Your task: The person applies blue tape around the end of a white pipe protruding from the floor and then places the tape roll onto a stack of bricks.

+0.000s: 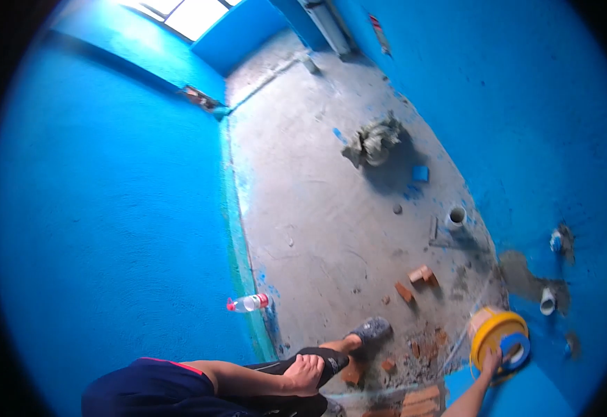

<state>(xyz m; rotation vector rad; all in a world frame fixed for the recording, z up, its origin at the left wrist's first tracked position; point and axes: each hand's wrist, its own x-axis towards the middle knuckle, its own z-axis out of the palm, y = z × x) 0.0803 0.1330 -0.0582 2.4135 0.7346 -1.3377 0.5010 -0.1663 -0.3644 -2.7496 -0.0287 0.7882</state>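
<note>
Head view: the person's hands are well apart, left hand point(305, 374) resting on a black-trousered knee point(335, 360), right hand point(492, 363) at a round, yellow-rimmed bucket point(488, 329) with a blue ring-shaped piece point(507, 340), near the blue-painted wall point(554, 167); whether either grips, I cannot tell.

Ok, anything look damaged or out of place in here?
Yes. The left wall has a rough, broken patch at its far end, interrupting the blue finish. Brick pieces litter the floor left of the bucket, and blue smears mark its grey surface.
</note>
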